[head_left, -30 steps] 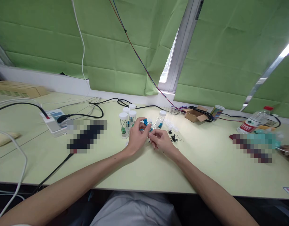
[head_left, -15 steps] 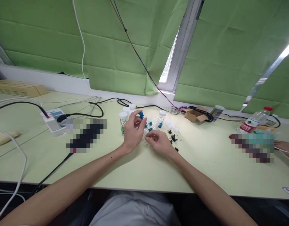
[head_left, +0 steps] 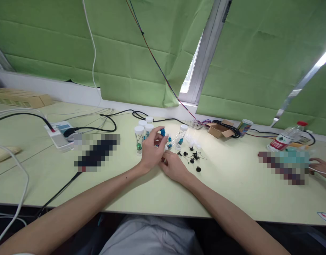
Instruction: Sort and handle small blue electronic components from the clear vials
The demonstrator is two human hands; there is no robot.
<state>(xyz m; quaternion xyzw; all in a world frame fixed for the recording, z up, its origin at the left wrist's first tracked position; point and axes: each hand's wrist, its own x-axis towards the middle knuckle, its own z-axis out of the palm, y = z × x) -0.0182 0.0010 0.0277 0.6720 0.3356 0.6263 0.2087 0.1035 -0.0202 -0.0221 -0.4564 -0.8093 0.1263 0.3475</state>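
My left hand [head_left: 153,150] is raised over the table, thumb and forefinger closed on a small blue part [head_left: 163,132]. Just below it, my right hand [head_left: 173,165] has its fingers bent and pressed together close to the left palm; whatever they pinch is hidden. Behind the left hand stand several clear vials with white caps, one vial [head_left: 138,141] having a green piece inside. Another capped vial [head_left: 182,137] with a blue piece is beyond the right hand. More blue parts [head_left: 169,140] lie between. Several small black parts [head_left: 192,160] are scattered to the right.
A white power strip [head_left: 60,136] and a pixelated dark object [head_left: 97,150] with a cable are on the left. At the back stands a small cardboard box [head_left: 221,129] beside a can [head_left: 245,127]. To the right are a plastic bottle [head_left: 285,138] and another person's hand [head_left: 322,165].
My right hand has moved slightly left and lower, against the left hand, its fingers tucking under. More black parts now show beside it. The blue part in my left hand has shifted slightly right.
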